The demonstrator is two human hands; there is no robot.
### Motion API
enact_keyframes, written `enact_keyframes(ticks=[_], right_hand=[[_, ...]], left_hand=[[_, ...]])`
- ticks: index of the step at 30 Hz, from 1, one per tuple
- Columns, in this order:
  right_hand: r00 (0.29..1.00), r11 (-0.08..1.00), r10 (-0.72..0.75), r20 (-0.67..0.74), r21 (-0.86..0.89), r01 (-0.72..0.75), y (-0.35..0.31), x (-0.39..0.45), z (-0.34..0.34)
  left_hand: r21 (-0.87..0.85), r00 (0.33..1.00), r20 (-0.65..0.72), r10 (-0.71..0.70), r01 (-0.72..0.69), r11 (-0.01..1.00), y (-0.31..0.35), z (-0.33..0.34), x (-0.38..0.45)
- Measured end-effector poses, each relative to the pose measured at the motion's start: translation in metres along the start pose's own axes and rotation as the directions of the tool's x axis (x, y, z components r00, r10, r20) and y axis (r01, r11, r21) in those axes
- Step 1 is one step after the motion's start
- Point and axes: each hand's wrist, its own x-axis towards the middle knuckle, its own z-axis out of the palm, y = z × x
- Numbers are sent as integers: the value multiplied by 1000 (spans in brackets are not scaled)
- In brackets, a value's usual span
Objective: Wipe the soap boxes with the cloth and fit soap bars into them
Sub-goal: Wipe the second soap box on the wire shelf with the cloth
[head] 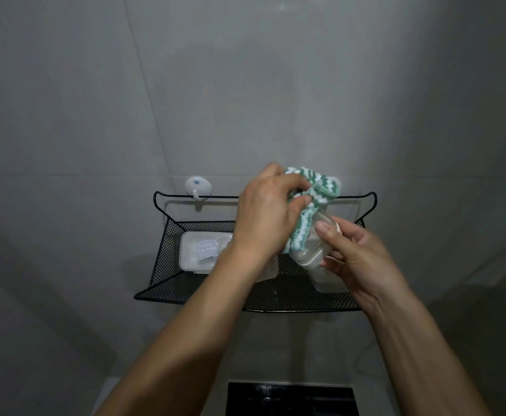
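Observation:
My left hand (265, 211) grips a green-and-white striped cloth (320, 187) and presses it against a clear plastic soap box (314, 244). My right hand (353, 256) holds that box tilted above the black mesh shelf (275, 292), thumb on its upper end, fingers curled round its lower edge. Another clear soap box (197, 250) with a pale label lies in the shelf on the left, partly behind my left wrist. Under my right hand, a further clear box (329, 285) sits on the shelf.
The shelf hangs on a grey tiled wall. A white round hook (197, 186) sticks to the wall above its left end. A dark, glossy rectangular object (290, 397) lies below at the frame's bottom edge.

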Motion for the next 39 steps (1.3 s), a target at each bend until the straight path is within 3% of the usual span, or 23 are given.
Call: enact_keyframes(ticks=[11,16,21,25,27,31,36,39], right_hand=[[999,997,37,36,60,-39,7,2,-6],[999,995,47,15,86,-48,4,7,-6],[998,994,60,-26,93,-57,4,11,-4],[997,995,54,-57,87,-49,0,14,-10],[997,996,59,-54,75,-54,-1,16,-11],[995,993,98,-30,70,-96,1,19,-10],[988,986,152,27,71,-153,-1,19,-5],[983,980,179,40,82,-182,-5,16,0]], left_hand=[[18,972,36,-232,232,973,-39,-3,-9],[60,978,-54,-203,206,977,-30,-1,-38],[-7,994,-12,-106,106,994,-29,-5,-60],[187,960,66,-272,256,949,-64,-17,-60],[311,936,167,-311,250,917,-75,-17,-60],[419,909,305,-286,142,897,-78,-14,-59],[342,993,84,-86,52,938,-68,-14,-56],[293,996,55,76,-89,952,-57,-10,-52]])
